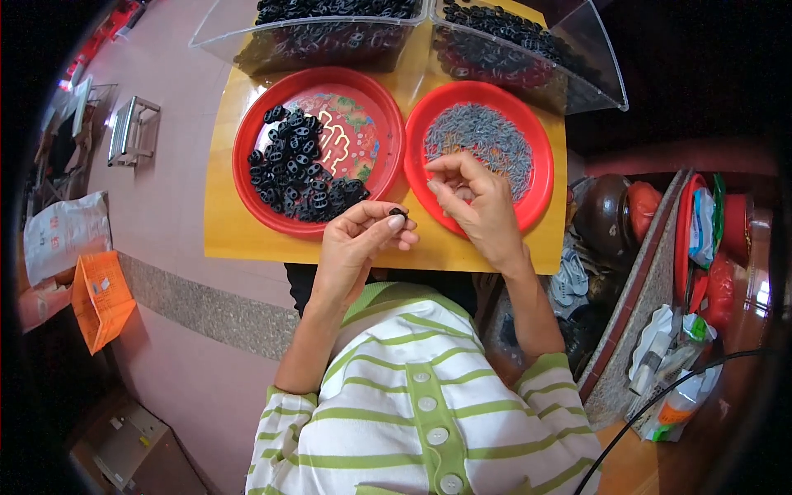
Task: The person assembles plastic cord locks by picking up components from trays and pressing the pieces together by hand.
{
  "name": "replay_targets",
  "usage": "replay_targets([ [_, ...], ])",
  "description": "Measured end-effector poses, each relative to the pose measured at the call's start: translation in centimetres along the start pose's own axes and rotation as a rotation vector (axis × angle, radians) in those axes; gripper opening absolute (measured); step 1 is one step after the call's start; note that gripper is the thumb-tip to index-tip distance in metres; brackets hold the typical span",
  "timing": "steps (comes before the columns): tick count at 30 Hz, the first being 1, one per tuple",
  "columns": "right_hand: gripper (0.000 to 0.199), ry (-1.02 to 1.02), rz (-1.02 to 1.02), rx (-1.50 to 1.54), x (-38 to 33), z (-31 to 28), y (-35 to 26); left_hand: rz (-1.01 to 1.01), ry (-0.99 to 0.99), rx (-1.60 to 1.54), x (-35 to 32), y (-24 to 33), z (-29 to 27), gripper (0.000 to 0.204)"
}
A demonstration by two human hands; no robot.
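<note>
My left hand (360, 240) pinches a small black plastic piece (398, 213) between thumb and fingers, just in front of a red plate (379, 101). On that plate lies a heap of black oval pieces with slots (301, 169), mostly toward its left and near side. Over the near left rim of a second red plate (544, 157), my right hand (478, 206) has thumb and forefinger drawn together. Whatever may be between those fingertips is too small to make out. Many thin grey pins (483, 136) are spread across this second plate.
Two clear plastic bins (216, 29) full of black pieces stand at the far edge of the yellow tabletop (404, 257). To the right are dark jars (602, 210) and a ledge with bags. A metal stool (134, 132) and an orange bag (102, 301) are at the left.
</note>
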State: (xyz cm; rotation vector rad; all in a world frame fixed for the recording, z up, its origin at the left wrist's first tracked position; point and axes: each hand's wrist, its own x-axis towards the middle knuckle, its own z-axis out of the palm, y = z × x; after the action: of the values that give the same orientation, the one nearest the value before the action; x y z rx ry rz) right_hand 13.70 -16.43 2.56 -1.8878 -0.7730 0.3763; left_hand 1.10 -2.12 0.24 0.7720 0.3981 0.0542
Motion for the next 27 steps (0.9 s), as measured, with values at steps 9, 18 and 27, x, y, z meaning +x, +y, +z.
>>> replay_targets([
  [9,0.014,-0.009,0.207,0.749,-1.1,1.7,0.5,0.027,-0.008,0.002,0.2,0.2,0.7,0.018],
  [18,0.013,-0.036,0.227,0.898,-1.3,3.0,0.5,0.062,0.028,0.024,0.4,0.4,0.9,0.015],
  [27,0.012,-0.055,0.218,0.858,-1.4,3.2,0.4,0.073,0.023,0.035,0.4,0.5,0.7,0.013],
])
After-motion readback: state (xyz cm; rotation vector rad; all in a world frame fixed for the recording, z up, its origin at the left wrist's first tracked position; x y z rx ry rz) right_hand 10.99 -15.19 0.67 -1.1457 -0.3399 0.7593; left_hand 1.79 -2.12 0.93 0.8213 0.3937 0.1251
